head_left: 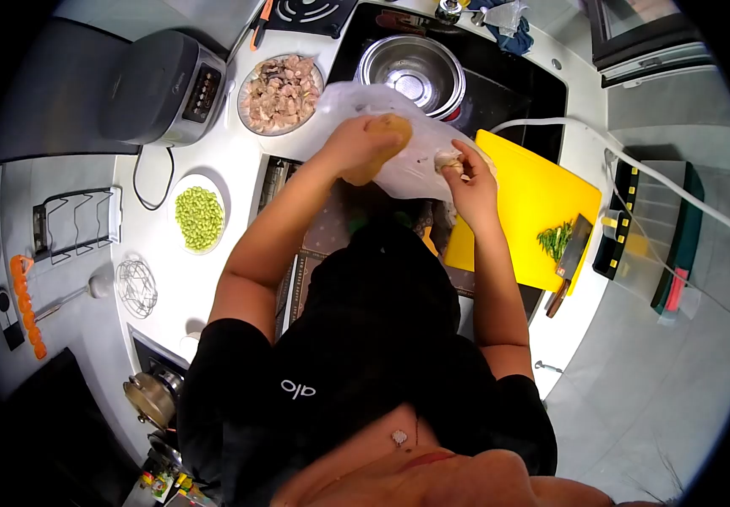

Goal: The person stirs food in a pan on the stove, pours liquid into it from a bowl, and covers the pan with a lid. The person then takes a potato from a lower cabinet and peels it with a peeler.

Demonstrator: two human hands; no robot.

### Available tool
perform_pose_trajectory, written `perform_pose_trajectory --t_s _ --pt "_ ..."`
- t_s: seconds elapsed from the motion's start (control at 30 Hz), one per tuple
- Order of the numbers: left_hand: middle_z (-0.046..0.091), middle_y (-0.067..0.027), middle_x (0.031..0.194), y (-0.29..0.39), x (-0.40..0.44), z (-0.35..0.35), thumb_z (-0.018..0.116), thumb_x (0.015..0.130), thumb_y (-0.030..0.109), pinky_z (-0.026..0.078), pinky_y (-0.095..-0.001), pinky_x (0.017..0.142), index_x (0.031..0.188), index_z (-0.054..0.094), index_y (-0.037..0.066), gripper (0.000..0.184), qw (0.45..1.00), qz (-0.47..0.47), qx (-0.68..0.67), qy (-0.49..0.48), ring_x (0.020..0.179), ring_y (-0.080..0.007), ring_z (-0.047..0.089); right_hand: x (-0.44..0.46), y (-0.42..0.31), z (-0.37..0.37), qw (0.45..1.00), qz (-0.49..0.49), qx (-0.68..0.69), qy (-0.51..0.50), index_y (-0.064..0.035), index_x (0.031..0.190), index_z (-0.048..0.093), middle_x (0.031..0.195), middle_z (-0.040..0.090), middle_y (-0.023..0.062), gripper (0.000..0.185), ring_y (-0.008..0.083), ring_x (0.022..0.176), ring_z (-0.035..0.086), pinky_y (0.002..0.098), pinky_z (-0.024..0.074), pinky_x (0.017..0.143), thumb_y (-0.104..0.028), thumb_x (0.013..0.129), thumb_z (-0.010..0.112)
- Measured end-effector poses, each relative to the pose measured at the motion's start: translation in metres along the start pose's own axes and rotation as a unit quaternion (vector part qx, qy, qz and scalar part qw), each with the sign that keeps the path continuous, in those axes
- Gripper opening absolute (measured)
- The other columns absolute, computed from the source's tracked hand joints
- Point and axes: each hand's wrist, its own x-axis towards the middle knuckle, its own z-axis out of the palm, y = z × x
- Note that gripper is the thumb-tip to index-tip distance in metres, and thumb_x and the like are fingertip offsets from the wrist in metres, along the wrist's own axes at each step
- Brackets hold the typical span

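My left hand (358, 144) is closed around a yellow-brown, ginger-like root (393, 128); the fingers hide part of it. A whitish garlic bulb (448, 160) is pinched between the thumb and fingers of my right hand (473, 182). Behind and between both hands spreads a thin, translucent plastic bag (411, 156), crumpled over the counter's front edge. To the right, partly behind my right forearm, lies a yellow cutting board (517, 203). On it are chopped greens (555, 242) and a cleaver (574, 253) with a wooden handle.
A steel bowl (449, 63) sits ahead at the dark sink area. At left are a plate of cut meat (282, 93), a bowl of green beans (198, 218), a wire basket (136, 287) and a grey cooker (158, 89). A white hose (644, 165) crosses on the right.
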Motion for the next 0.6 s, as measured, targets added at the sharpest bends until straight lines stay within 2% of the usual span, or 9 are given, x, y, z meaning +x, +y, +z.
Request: perform_pose_trajectory --t_s 0.03,0.07,0.13,0.23,0.27,0.4,0.5,0.6 --pt "0.064 -0.0112 0.088 -0.017 0.008 0.002 0.068 0.069 0.038 0.048 -0.0300 0.069 0.100 0.059 -0.003 0.052 0.995 -0.019 0.096 0.022 0.077 -0.0202 0.061 -0.001 0.009 -0.004 0.999 -0.012 -0.030 0.033 -0.0057 0.116 0.052 0.087 0.058 0.0152 0.046 0.0235 0.080 0.057 0.0292 0.0452 0.073 -0.010 0.072 0.064" --pt "0.063 -0.0114 0.087 -0.027 0.007 0.003 0.067 0.071 0.034 0.048 -0.0291 0.067 0.101 0.058 -0.003 0.049 0.995 -0.035 0.098 0.004 0.075 -0.0189 0.061 0.004 0.033 -0.005 0.990 -0.009 -0.130 0.048 -0.0074 0.113 0.055 0.094 0.057 0.0182 0.041 0.0295 0.085 0.057 0.0344 0.0458 0.076 -0.011 0.073 0.062" --pt "0.062 -0.0119 0.086 -0.045 0.002 0.002 0.066 0.074 0.028 0.048 -0.0273 0.062 0.104 0.057 -0.004 0.045 0.991 -0.068 0.109 -0.034 0.070 -0.0164 0.059 0.014 0.089 0.001 0.977 0.016 -0.209 0.041 -0.0085 0.112 0.055 0.097 0.056 0.0196 0.038 0.0330 0.087 0.056 0.0375 0.0456 0.077 -0.013 0.074 0.059" --pt "0.061 -0.0124 0.089 -0.066 0.000 0.003 0.064 0.075 0.030 0.049 -0.0273 0.061 0.106 0.055 -0.004 0.047 0.989 -0.112 0.085 -0.039 0.072 -0.0171 0.060 0.014 0.090 0.009 0.955 0.064 -0.288 0.039 -0.0110 0.111 0.056 0.102 0.056 0.0189 0.036 0.0355 0.090 0.056 0.0399 0.0452 0.079 -0.017 0.076 0.055" --pt "0.061 -0.0122 0.092 -0.059 -0.007 0.006 0.064 0.076 0.032 0.050 -0.0280 0.060 0.108 0.054 -0.004 0.049 0.990 -0.132 -0.031 -0.027 0.072 -0.0178 0.060 0.014 0.081 0.010 0.949 0.076 -0.304 0.038 -0.0112 0.111 0.056 0.103 0.056 0.0185 0.036 0.0353 0.090 0.056 0.0396 0.0451 0.080 -0.018 0.076 0.055" --pt "0.061 -0.0113 0.090 -0.014 -0.023 0.030 0.061 0.080 0.032 0.050 -0.0291 0.058 0.110 0.052 -0.001 0.045 0.962 -0.106 -0.252 0.021 0.070 -0.0184 0.061 0.028 0.102 0.008 0.948 0.075 -0.308 -0.034 -0.0112 0.112 0.056 0.104 0.057 0.0172 0.036 0.0333 0.092 0.056 0.0393 0.0452 0.079 -0.020 0.077 0.053" --pt "0.061 -0.0119 0.090 -0.006 -0.013 0.045 0.059 0.081 0.030 0.050 -0.0306 0.058 0.108 0.052 -0.001 0.041 0.942 -0.097 -0.317 -0.047 0.070 -0.0198 0.061 0.027 0.101 0.000 0.939 0.024 -0.341 -0.033 -0.0085 0.108 0.059 0.103 0.058 0.0179 0.033 0.0328 0.093 0.056 0.0395 0.0454 0.079 -0.019 0.077 0.053" --pt "0.060 -0.0125 0.091 -0.018 0.006 0.068 0.057 0.082 0.028 0.051 -0.0324 0.059 0.107 0.051 0.000 0.038 0.913 -0.134 -0.384 -0.017 0.073 -0.0213 0.061 0.021 0.076 -0.006 0.963 -0.057 -0.264 -0.005 -0.0046 0.101 0.061 0.093 0.062 0.0143 0.028 0.0278 0.083 0.061 0.0355 0.0470 0.073 -0.021 0.080 0.054"
